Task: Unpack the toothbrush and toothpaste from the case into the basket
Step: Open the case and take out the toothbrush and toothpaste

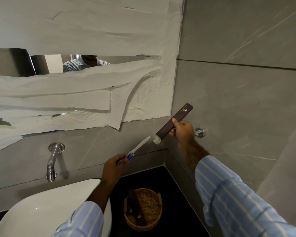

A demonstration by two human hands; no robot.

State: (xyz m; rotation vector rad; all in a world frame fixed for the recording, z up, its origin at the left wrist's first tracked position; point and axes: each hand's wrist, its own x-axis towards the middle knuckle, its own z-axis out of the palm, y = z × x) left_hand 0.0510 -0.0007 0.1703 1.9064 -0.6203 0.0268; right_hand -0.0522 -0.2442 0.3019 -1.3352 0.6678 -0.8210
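Note:
My right hand grips a long dark brown case, held up and tilted against the grey wall. A small white tube end, the toothpaste, pokes out of the case's lower open end. My left hand holds a white toothbrush by its blue and white handle end, its tip pointing up toward the case. Below, on the black counter, stands a round wicker basket with dark brown boxes lying in it.
A white basin sits at the lower left under a chrome wall tap. A mirror covered with paper strips fills the wall ahead. A chrome wall fitting is just right of my right hand. The black counter meets the corner walls.

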